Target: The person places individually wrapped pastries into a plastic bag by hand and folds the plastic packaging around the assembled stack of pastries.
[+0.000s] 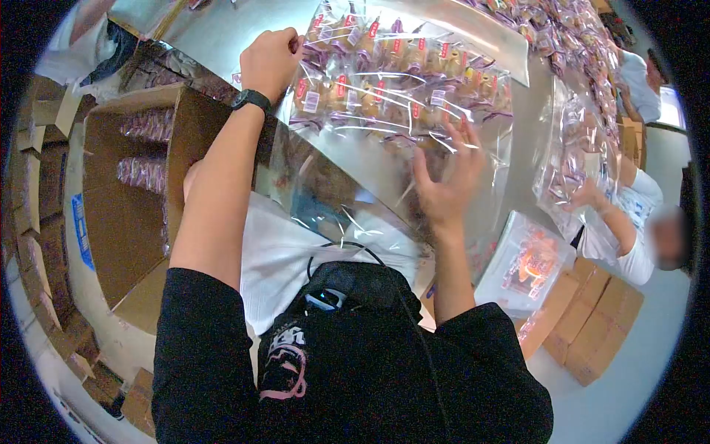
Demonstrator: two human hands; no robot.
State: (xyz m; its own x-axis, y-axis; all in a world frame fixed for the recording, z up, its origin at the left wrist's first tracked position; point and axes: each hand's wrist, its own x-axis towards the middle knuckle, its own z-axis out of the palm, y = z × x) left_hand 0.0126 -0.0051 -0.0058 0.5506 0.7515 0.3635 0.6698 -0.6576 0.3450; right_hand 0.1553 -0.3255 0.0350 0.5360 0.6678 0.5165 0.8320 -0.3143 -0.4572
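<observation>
A large clear plastic bag lies on the metal table in front of me, holding rows of small wrapped packs with red labels and purple ends. My left hand, with a dark watch on the wrist, is closed at the bag's left edge, its fingertips pinching the film. Spread fingers of my right hand lie against the near side of the bag, thumb apart. Loose, unfilled film of the bag hangs over the table edge toward my body.
An open cardboard box with bagged packs inside stands to my left. At right, a co-worker's hand touches another clear bag. Many loose packs are heaped at the far right. A stack of printed plastic bags and cartons sit at lower right.
</observation>
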